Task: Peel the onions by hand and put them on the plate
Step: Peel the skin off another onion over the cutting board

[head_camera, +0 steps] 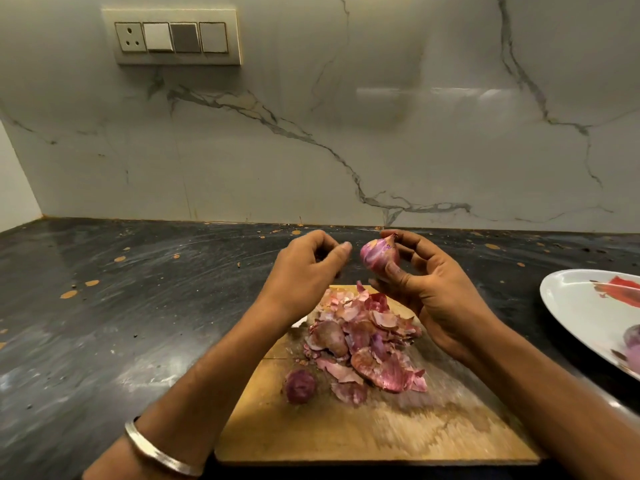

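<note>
My right hand holds a partly peeled red onion between thumb and fingertips, raised above the far end of the wooden cutting board. My left hand hovers just left of the onion with its fingers curled; no skin shows between them. A heap of pink onion skins lies on the board. A small unpeeled onion sits at the heap's front left, and another onion lies within it. The white plate at the right edge carries a peeled onion.
The board lies on a dark stone counter that runs to a marble wall. A switch panel is mounted high on the wall at left. A metal bangle circles my left wrist.
</note>
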Demonstrator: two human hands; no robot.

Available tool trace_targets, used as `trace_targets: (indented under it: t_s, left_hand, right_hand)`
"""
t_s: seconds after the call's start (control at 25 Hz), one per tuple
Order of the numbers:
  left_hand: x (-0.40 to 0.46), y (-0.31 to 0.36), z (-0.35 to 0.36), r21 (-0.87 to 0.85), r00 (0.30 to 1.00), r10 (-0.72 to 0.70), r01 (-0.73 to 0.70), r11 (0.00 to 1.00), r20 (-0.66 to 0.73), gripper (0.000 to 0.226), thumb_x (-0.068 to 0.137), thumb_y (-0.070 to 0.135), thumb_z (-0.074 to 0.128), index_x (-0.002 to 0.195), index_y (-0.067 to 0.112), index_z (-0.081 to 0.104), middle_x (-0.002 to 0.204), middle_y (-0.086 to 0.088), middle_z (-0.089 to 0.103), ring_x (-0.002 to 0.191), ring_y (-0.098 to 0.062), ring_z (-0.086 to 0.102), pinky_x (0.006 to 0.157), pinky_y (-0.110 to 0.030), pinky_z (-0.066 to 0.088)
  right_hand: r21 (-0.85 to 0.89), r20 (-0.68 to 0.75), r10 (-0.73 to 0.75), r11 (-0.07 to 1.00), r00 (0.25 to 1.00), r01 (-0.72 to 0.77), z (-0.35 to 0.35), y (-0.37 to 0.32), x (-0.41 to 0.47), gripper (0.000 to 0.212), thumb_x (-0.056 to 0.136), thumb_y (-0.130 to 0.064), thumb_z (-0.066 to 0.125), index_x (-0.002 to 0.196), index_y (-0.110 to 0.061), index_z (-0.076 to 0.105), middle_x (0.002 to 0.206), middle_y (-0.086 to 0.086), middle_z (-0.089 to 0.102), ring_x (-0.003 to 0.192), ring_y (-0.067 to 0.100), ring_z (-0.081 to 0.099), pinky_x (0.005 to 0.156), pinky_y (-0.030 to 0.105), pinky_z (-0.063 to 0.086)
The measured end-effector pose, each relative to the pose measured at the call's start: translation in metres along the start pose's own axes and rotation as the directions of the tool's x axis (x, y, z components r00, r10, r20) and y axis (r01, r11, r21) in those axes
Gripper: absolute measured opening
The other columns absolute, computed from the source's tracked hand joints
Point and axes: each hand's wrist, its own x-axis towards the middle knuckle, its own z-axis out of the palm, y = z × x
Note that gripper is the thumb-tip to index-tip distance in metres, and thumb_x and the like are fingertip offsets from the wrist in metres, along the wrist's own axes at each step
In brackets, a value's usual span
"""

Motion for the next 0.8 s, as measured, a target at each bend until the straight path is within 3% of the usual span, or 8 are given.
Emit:
trace_targets:
  t_s: [0.16,0.4,0.56,0.8]
  left_hand:
    - [0.003,-0.004,0.002,-0.088,1.000,-0.003,0.005,0.996,0.015,0.023,0.087,0.025,0.072,0.109,0.018,0.070,0.095,0.001,0.074,0.083,-0.014,0.073,0.068,-0.029,0.059]
    - [0.000,-0.006,0.007,0.068,0.989,0.146,-0.144,0.987,-0.022,0.021,0.094,0.011,0.065,0.113,0.011,0.073,0.092,0.004,0.075,0.079,-0.001,0.071,0.069,-0.015,0.056]
    - [-0.002,-0.005,0.009,0.212,0.969,0.242,-0.228,0.950,-0.041,0.022,0.097,0.012,0.059,0.113,0.014,0.074,0.093,0.007,0.075,0.081,0.000,0.069,0.074,-0.020,0.058]
    - [-0.004,-0.007,0.014,0.242,0.971,0.217,-0.187,0.952,-0.103,0.024,0.089,0.009,0.065,0.111,0.018,0.071,0.088,0.018,0.067,0.083,0.005,0.064,0.073,-0.006,0.050]
  right_hand:
    - [-0.140,0.076,-0.034,0.989,0.996,0.044,0.000,0.005,-0.003,0.049,0.070,-0.006,0.076,0.115,-0.021,0.072,0.127,0.003,0.066,0.106,0.030,0.071,0.087,0.042,0.060]
    - [-0.147,0.103,-0.063,0.986,0.993,0.078,-0.002,0.005,-0.002,0.051,0.071,-0.003,0.078,0.119,-0.019,0.071,0.120,0.006,0.071,0.106,0.031,0.072,0.084,0.035,0.061]
    - [-0.197,0.115,-0.096,0.973,0.989,0.118,0.001,0.006,-0.004,0.051,0.072,-0.007,0.081,0.120,-0.019,0.070,0.114,0.006,0.075,0.104,0.026,0.073,0.084,0.032,0.060]
    - [-0.270,0.145,-0.174,0.940,0.974,0.208,0.006,0.008,-0.007,0.047,0.070,-0.009,0.082,0.114,-0.022,0.072,0.112,0.001,0.076,0.105,0.020,0.073,0.087,0.027,0.059]
